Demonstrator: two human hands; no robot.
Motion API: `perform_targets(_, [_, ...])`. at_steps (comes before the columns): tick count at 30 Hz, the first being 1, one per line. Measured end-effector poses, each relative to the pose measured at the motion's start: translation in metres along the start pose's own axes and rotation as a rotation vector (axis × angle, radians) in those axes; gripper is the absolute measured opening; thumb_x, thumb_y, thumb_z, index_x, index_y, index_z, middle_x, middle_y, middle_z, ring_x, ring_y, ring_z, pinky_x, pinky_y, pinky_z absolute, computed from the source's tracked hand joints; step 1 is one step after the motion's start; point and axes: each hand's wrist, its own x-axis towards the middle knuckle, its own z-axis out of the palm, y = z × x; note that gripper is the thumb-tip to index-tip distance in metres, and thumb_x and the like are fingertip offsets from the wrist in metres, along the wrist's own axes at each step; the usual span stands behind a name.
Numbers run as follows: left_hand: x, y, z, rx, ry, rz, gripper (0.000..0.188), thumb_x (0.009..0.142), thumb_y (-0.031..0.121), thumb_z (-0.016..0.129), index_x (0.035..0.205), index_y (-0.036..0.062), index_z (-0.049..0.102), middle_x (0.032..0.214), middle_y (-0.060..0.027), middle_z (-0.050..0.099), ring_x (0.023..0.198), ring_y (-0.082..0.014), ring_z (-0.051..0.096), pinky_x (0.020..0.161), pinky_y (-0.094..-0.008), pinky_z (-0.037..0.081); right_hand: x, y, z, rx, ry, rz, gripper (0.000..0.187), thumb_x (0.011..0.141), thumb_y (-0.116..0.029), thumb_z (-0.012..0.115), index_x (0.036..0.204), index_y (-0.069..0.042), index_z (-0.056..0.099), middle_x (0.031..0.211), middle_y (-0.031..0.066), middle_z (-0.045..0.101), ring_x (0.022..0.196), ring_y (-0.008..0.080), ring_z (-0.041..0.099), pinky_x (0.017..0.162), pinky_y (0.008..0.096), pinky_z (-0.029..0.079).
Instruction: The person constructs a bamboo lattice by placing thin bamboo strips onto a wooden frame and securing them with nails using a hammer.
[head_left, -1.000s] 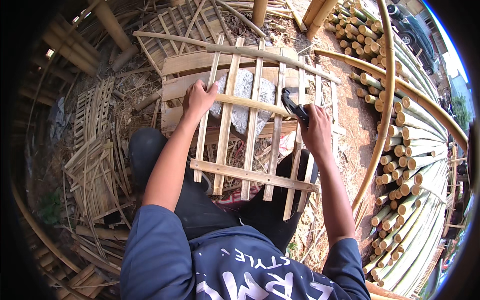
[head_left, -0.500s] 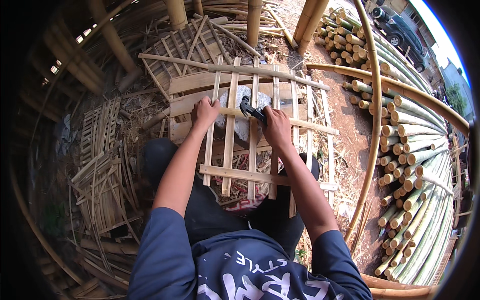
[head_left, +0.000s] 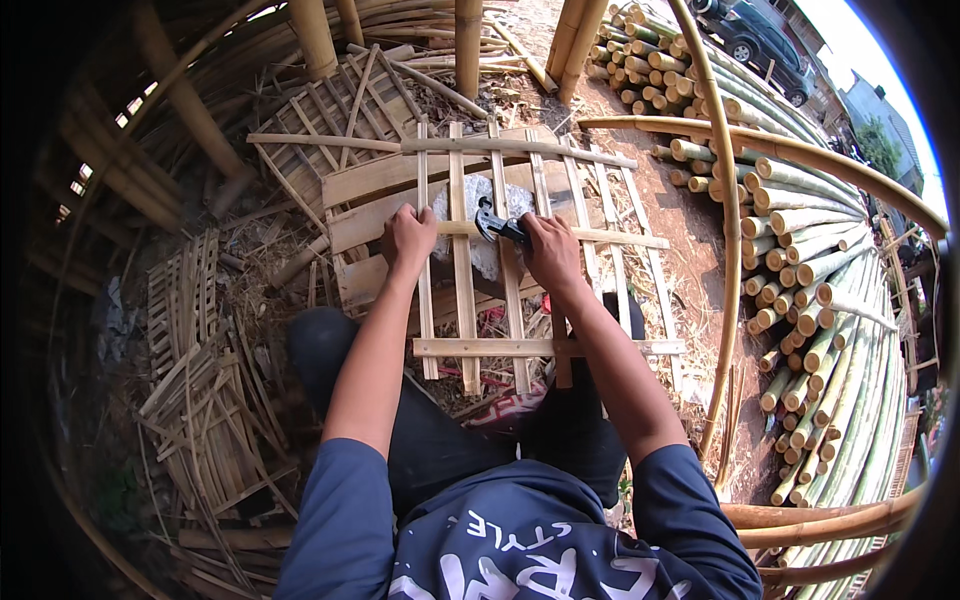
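Note:
A lattice of bamboo slats [head_left: 520,345] lies across my lap and over wooden planks [head_left: 365,225]. My left hand [head_left: 408,238] presses on a crosswise slat where it meets an upright slat. My right hand [head_left: 548,250] grips the handle of a black hammer [head_left: 492,222], whose head rests on the same crosswise slat, just right of my left hand. A grey stone block [head_left: 480,205] shows beneath the slats at that spot.
Stacked bamboo poles [head_left: 810,280] fill the right side. A long bent bamboo strip [head_left: 728,200] arcs beside them. Finished lattice panels [head_left: 200,370] and scraps lie at my left. Upright bamboo posts [head_left: 468,40] stand ahead. A dark car [head_left: 755,40] is parked far right.
My right hand has swung the hammer from the right side of the lattice in to the middle slat, down beside my left hand. The view has tilted lower.

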Motion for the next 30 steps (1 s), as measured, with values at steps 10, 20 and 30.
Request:
perform_targets(10, [0.030,-0.024,0.049,-0.072,0.047,0.097,0.040,0.086,0.037,0.067,0.070,0.0022,0.055,0.071,-0.0203,0.064,0.072,-0.0448,0.061,0.070,-0.0539,0.047,0.019,0.033,0.033,0.065,0.029,-0.019,0.033,0.079,-0.009,0.068,0.111,-0.008,0.063,0.110,0.0114,0.071,0.105,0.0304,0.066,0.101,0.0444,0.046])
perform_targets(20, [0.068,0.010,0.102,0.084,0.022,0.065,0.039,0.092,0.039,0.066,0.099,0.0019,0.058,0.097,-0.0221,0.064,0.095,-0.0419,0.061,0.082,-0.0498,0.047,0.059,0.104,0.071,0.045,-0.003,-0.062,0.032,0.081,-0.011,0.068,0.113,-0.011,0.062,0.116,0.0073,0.070,0.119,0.0239,0.063,0.107,0.0512,0.042])
perform_targets(30, [0.056,0.035,0.081,-0.024,0.051,0.420,0.022,0.083,0.009,0.074,0.102,0.0037,0.064,0.115,-0.0143,0.056,0.108,-0.0367,0.056,0.093,-0.0457,0.045,0.089,0.131,0.099,0.054,-0.055,-0.048,0.032,0.080,-0.014,0.069,0.112,-0.011,0.063,0.121,0.0019,0.068,0.123,0.0227,0.060,0.108,0.0530,0.041])
